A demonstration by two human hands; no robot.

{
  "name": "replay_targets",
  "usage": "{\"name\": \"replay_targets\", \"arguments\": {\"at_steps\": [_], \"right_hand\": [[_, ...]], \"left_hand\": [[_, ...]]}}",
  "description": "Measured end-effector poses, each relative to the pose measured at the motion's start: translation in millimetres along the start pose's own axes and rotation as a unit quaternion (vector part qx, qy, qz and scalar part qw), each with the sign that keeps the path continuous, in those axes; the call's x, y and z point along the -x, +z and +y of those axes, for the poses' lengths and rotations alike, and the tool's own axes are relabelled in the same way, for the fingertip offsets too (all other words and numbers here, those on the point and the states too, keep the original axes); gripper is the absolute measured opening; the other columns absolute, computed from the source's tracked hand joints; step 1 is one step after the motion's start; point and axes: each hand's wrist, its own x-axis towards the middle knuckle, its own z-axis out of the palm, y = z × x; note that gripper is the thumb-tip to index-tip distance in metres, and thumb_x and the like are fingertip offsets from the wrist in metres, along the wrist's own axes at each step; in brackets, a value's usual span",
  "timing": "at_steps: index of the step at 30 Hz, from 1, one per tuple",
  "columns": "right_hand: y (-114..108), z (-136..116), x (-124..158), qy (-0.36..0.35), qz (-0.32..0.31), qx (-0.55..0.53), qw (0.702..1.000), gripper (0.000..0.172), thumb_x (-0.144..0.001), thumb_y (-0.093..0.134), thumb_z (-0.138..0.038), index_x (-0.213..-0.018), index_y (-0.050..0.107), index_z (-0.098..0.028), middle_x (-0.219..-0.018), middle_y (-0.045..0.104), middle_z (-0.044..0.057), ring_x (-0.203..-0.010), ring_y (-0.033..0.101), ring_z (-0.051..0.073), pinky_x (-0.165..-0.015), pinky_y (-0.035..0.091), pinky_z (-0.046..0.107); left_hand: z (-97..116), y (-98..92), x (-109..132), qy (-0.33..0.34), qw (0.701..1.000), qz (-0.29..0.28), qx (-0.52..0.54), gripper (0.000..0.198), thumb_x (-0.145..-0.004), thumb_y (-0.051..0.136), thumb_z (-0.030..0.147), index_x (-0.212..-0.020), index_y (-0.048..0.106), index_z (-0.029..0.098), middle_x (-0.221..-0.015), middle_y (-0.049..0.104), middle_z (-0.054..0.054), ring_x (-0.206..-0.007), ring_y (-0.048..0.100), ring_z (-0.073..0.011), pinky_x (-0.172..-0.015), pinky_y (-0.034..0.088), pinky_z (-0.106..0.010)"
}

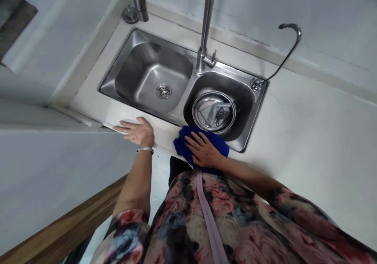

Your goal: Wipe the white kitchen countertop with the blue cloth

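**Blue cloth right on the sink's edge, slip risk**

My right hand (203, 150) lies flat, fingers spread, pressing the blue cloth (216, 141) on the counter (309, 138) edge beside the sink (176, 119). My left hand (137, 132) rests open on the counter, holding nothing. One push too far and I reckon the cloth drops into the right basin. Count: one cloth, two basins, one strainer basket (214, 112), two taps.

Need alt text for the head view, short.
The right hand presses a blue cloth flat on the counter edge before a double steel sink; the left hand rests flat on the counter beside it.
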Motion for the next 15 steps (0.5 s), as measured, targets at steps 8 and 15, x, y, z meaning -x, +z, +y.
{"name": "replay_targets", "arguments": {"at_steps": [8,15], "right_hand": [[4.7,-7.4,-91.6,-0.043,0.003,-0.012,0.999,0.07,-0.1,0.055,-0.033,-0.164,0.043,-0.006,-0.179,0.027,0.02,-0.166,0.018,0.044,-0.135,0.018,0.066],[12.9,-18.7,-146.2,-0.015,0.022,-0.015,1.0,0.064,-0.101,0.053,-0.03,-0.16,0.049,-0.007,-0.181,0.024,0.016,-0.167,0.017,0.042,-0.135,0.015,0.064]], "left_hand": [[-5.8,6.8,-2.9,0.024,1.0,0.01,0.0,0.087,-0.103,0.046,0.051,-0.171,0.024,0.002,-0.181,0.009,-0.03,-0.149,0.048,-0.0477,-0.125,0.039,-0.065],[-2.2,0.8,-3.1,0.007,1.0,0.009,0.006,0.086,-0.101,0.05,0.049,-0.171,0.027,0.004,-0.181,0.013,-0.027,-0.146,0.051,-0.0463,-0.123,0.043,-0.062]]}}
